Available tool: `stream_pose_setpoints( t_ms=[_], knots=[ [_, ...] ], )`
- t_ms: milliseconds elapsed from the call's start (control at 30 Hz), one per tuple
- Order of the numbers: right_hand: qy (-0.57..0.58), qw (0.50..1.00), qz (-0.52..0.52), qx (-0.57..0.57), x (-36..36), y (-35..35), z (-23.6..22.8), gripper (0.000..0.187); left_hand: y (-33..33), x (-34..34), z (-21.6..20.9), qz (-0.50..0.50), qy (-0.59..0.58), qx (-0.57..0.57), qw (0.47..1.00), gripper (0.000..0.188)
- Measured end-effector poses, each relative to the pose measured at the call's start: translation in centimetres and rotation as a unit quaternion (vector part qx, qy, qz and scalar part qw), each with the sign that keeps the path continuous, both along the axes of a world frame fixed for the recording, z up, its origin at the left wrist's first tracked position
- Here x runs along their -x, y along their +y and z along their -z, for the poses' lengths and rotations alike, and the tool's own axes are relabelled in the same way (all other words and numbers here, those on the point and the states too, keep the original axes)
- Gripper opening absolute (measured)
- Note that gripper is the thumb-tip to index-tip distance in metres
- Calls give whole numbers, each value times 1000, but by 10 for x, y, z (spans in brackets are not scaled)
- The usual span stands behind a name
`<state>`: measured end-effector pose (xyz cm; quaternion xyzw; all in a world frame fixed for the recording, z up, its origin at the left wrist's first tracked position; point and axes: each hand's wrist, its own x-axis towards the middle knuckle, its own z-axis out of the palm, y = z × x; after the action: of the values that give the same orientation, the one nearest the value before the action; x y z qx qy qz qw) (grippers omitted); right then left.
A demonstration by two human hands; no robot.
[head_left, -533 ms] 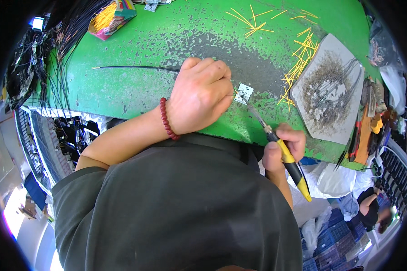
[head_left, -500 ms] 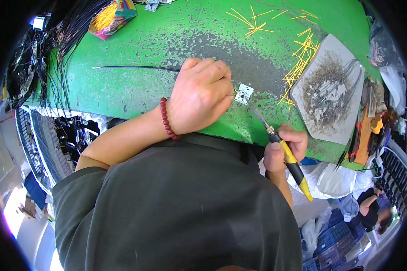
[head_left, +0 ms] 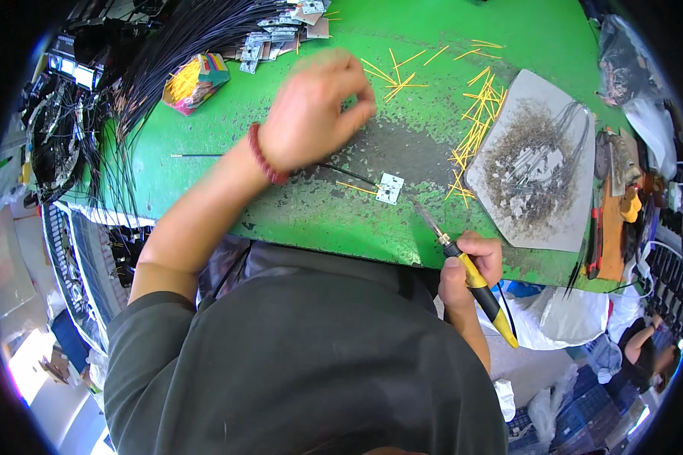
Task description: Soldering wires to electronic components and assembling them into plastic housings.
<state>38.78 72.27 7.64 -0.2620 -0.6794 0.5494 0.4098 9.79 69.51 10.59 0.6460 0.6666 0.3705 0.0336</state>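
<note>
A small white circuit board (head_left: 390, 188) lies on the green tabletop. A black cable (head_left: 346, 174) and yellow wires (head_left: 356, 187) reach it from its left side. My left hand (head_left: 322, 106) is raised above the table, up and left of the board and apart from it. Its fingers are bent, with a gap between thumb and forefinger, and nothing shows in them. My right hand (head_left: 470, 265) is closed round the yellow and black handle of a soldering iron (head_left: 474, 282). The iron's tip points up and left, a little to the right of the board, not touching it.
Loose yellow wires (head_left: 478, 125) lie beside a grey slab (head_left: 542, 171) with dark residue. Far left stands a small box (head_left: 197, 83) of yellow wires, near black cables (head_left: 197, 38) and stacked boards (head_left: 281, 34). Hand tools (head_left: 611, 205) lie at the right edge.
My left hand has let go of the wires at the board and moved up and left. The soldering iron stays close to the board. The view has shifted, showing more of the far left.
</note>
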Motion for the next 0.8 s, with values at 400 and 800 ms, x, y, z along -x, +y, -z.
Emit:
stream_pose_setpoints(
  t_ms=[400, 800],
  knots=[
    [11, 1000, -3, 17, 3, -1, 2, 26, 44, 41, 28, 61, 187, 65, 978, 11],
    [-9, 1000, -1, -2, 8, 2, -6, 24, -18, -1, -6, -26, -176, 101, 979, 8]
  ],
)
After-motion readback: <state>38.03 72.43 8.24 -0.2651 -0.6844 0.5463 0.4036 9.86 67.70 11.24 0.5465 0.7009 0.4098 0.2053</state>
